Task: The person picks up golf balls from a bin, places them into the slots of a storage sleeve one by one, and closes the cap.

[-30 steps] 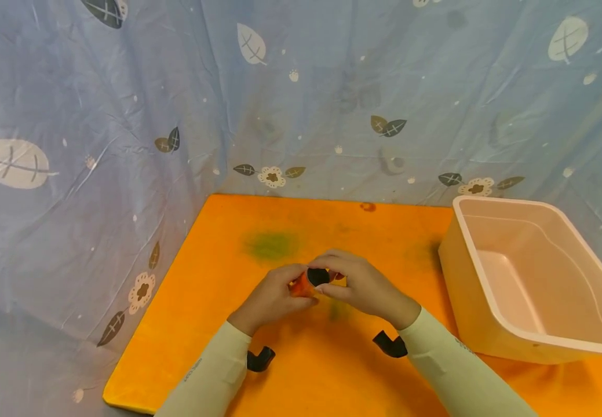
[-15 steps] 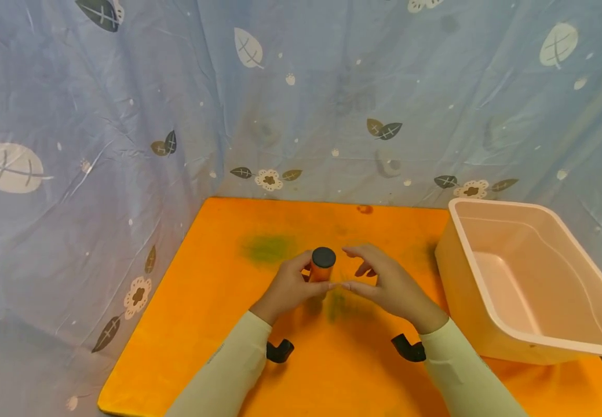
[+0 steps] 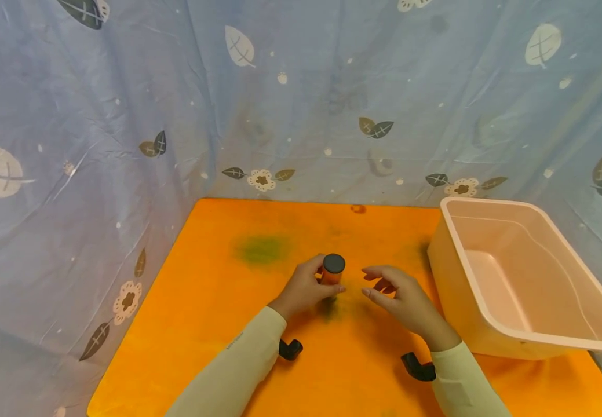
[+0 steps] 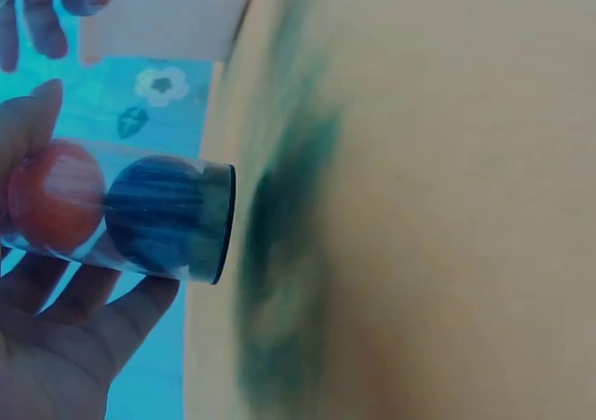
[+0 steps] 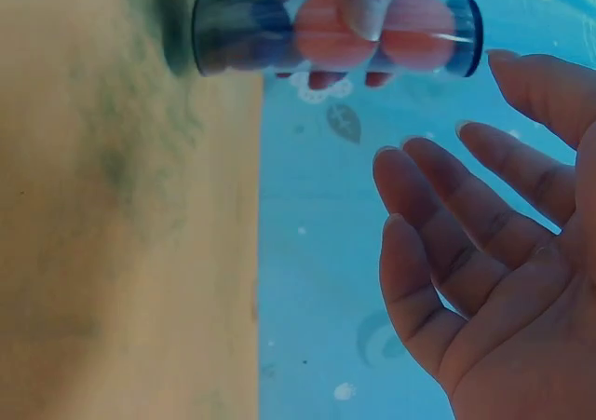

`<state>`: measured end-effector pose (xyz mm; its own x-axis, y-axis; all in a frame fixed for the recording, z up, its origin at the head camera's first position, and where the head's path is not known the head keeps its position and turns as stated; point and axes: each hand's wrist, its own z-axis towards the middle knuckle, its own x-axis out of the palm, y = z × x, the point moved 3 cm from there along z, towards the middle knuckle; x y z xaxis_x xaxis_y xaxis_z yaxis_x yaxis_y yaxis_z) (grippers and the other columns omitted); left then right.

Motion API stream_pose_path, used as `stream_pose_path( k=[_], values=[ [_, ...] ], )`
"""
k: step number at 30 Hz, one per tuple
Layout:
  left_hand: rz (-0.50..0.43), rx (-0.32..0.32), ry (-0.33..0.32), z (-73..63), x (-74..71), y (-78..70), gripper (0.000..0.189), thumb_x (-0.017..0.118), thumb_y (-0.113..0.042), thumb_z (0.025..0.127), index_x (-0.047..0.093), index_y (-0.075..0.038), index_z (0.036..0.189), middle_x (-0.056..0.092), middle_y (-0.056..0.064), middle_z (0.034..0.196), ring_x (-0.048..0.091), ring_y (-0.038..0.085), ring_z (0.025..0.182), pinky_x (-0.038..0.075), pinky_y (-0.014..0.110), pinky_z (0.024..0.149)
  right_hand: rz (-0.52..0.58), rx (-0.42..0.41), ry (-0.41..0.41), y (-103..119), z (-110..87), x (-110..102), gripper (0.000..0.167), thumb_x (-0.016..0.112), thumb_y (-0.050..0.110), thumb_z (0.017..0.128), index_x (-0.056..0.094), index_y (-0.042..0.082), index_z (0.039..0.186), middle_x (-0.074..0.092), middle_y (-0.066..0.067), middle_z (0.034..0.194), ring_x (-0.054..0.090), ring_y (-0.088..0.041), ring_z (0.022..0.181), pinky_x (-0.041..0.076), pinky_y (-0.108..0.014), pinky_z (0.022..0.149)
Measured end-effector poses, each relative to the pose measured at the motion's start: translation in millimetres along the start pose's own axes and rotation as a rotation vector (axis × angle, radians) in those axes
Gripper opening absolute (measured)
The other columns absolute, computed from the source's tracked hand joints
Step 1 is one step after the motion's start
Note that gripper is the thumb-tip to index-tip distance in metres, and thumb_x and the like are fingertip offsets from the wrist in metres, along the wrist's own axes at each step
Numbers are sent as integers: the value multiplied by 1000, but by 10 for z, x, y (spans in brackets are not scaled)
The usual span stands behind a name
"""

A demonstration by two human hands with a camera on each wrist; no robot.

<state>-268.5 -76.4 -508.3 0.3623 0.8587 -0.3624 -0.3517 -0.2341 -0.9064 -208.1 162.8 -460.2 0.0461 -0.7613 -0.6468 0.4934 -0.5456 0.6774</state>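
Note:
My left hand [image 3: 306,288] holds a clear tube [image 3: 333,277] upright above the orange tabletop, with fingers and thumb around its side. A black cap [image 3: 334,263] covers the tube's top end. In the right wrist view, two orange-red balls [image 5: 419,31] and a dark blue ball [image 5: 256,33] sit in a row inside it. The left wrist view shows the dark blue ball [image 4: 156,212] nearest the lower end, which has a dark rim. My right hand [image 3: 410,304] is apart from the tube, to its right, fingers loosely bent and holding nothing.
A pale pink plastic tub [image 3: 459,284] stands on the right side of the orange table [image 3: 186,324]. Blue leaf-patterned sheeting [image 3: 301,104] hangs behind and to the left. Black curved pieces [image 3: 418,368] show beside both forearms.
A second ago both hands were on the tube, its dark end tilted towards the camera. It now stands upright in my left hand; my right hand has let go and moved right.

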Motion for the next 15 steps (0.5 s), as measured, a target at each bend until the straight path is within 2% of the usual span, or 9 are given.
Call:
stream_pose_path(
  k=[4, 9, 15],
  values=[
    [4, -11, 11, -35, 33, 68, 51, 94, -25, 91, 69, -26, 136, 70, -10, 124, 68, 12, 112, 58, 38, 93, 21, -2, -10, -3, 5, 29, 37, 80, 12, 103, 72, 12, 139, 73, 2, 122, 69, -16, 96, 59, -49, 85],
    [-2, -29, 14, -80, 79, 109, 53, 94, -25, 91, 68, -26, 137, 69, -10, 127, 68, 12, 116, 56, 40, 98, 41, -15, -36, 15, 33, 54, 36, 79, 10, 103, 73, 12, 138, 73, 0, 122, 69, -17, 95, 59, -42, 83],
    [-13, -35, 4, -132, 46, 60, 63, 93, -26, 92, 61, -26, 146, 66, -10, 134, 64, 14, 123, 53, 45, 104, 95, -20, -87, 50, 143, 87, 30, 77, 8, 104, 74, 13, 133, 73, -6, 123, 69, -17, 95, 59, -37, 82]
  ],
)
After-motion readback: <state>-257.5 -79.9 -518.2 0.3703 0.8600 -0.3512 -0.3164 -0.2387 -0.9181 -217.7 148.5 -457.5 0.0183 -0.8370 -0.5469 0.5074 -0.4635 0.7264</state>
